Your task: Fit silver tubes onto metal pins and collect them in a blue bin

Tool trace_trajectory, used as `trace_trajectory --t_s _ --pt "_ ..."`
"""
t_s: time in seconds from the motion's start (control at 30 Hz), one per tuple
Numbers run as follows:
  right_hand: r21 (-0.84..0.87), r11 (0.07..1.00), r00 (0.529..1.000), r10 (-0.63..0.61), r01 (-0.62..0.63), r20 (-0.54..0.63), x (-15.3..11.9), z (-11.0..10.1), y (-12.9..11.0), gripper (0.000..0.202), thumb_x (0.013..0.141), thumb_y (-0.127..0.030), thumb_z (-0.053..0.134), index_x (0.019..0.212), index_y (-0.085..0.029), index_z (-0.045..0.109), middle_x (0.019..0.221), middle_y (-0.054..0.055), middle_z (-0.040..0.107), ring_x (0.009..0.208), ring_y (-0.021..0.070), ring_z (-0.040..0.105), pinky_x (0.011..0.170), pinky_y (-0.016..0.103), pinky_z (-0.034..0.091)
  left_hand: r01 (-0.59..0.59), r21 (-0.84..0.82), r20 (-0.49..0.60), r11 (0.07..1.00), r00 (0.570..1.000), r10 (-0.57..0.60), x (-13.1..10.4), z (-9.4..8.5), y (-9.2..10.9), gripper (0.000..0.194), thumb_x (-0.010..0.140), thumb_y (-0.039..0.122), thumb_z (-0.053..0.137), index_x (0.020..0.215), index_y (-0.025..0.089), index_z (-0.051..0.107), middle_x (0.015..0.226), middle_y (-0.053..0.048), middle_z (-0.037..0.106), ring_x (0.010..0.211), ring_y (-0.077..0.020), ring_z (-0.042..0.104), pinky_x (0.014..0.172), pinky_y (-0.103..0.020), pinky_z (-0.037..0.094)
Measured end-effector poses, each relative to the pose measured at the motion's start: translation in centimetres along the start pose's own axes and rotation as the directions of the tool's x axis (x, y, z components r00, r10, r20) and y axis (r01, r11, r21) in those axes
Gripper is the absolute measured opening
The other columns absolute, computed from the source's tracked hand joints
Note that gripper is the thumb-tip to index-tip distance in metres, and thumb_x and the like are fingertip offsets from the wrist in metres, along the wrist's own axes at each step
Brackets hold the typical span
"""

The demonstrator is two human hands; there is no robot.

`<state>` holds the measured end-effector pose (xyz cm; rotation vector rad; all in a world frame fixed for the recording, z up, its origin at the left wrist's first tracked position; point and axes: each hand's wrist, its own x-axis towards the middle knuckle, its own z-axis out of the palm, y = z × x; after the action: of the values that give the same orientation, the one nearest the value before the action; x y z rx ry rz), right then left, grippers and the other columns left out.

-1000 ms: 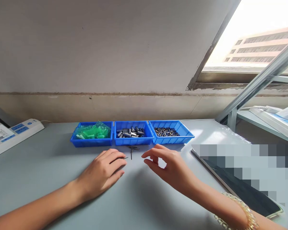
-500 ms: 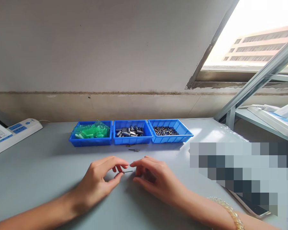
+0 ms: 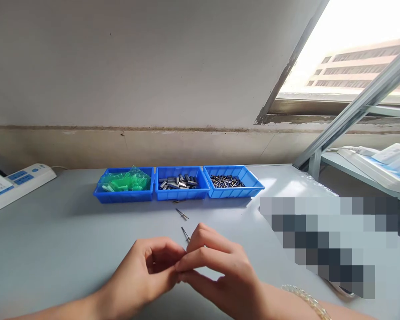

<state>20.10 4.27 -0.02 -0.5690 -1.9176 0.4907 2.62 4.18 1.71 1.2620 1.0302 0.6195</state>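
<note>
My left hand (image 3: 143,269) and my right hand (image 3: 220,266) meet above the table, thumbs and fingertips pinched together. Whatever lies between those fingertips is hidden. Just behind my right fingers a blind rivet (image 3: 185,232) shows, its thin pin pointing up and left; its lower end is partly covered, and I cannot tell whether a finger touches it. Farther back on the table lies a second blind rivet (image 3: 182,214). A third rivet (image 3: 178,201) lies close to the front of the middle blue bin (image 3: 182,194).
The middle bin holds dark metal spacers; the right blue bin (image 3: 235,192) holds many rivets. Green pieces in a plastic bag fill the left blue bin (image 3: 123,197). A power strip (image 3: 36,173) stands far left. A metal frame (image 3: 346,106) and a pixelated area bound the right side.
My hands have come together, lower and nearer to me, from apart to pinching. The rivet that was by my left thumb is no longer there. A rivet farther back has turned.
</note>
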Motion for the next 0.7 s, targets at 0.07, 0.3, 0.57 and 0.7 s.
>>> trace_trajectory --t_s 0.07,0.3,0.57,0.7 --pt "0.011 0.999 0.999 0.032 -0.032 -0.009 0.1 -0.3 0.0 0.010 0.086 -0.009 0.065 0.086 -0.019 0.067 0.068 0.001 0.063 0.062 0.0124 0.058 0.057 0.024 0.051 -0.041 -0.021 -0.067 0.999 0.997 0.040 -0.2 -0.2 -0.2 0.010 0.073 0.026 0.071 0.076 0.017 0.067 0.075 0.000 0.069 0.075 -0.0169 0.063 0.071 -0.025 0.050" --pt "0.171 0.833 0.851 0.517 -0.526 0.097 0.2 -0.7 0.3 0.006 0.083 -0.016 0.065 0.079 -0.019 0.070 0.073 0.001 0.073 0.066 0.0129 0.066 0.062 0.023 0.055 -0.305 0.117 -0.169 0.945 0.931 0.322 -1.2 -0.8 -0.3 0.009 0.082 0.016 0.064 0.082 0.024 0.067 0.079 0.002 0.067 0.077 -0.0147 0.063 0.072 -0.022 0.051" --pt "0.185 0.820 0.840 0.532 -0.542 0.103 0.0 -0.6 -0.1 0.007 0.084 -0.019 0.063 0.079 -0.019 0.068 0.074 0.003 0.072 0.069 0.0148 0.066 0.062 0.025 0.055 -0.373 0.276 -0.218 0.886 0.873 0.435 -0.9 -0.9 -0.4 0.010 0.081 0.016 0.062 0.076 0.024 0.065 0.073 0.003 0.065 0.071 -0.0143 0.063 0.069 -0.022 0.051" --pt "0.061 0.970 0.972 0.235 -0.234 -0.008 0.2 -0.7 -0.3 0.010 0.085 -0.011 0.062 0.079 -0.019 0.065 0.066 0.001 0.065 0.061 0.0125 0.060 0.056 0.024 0.052 -0.201 0.246 -0.178 0.948 0.952 0.249 -0.6 -0.3 -0.2 0.009 0.081 0.024 0.060 0.075 0.021 0.066 0.073 0.000 0.069 0.074 -0.0177 0.066 0.071 -0.025 0.052"
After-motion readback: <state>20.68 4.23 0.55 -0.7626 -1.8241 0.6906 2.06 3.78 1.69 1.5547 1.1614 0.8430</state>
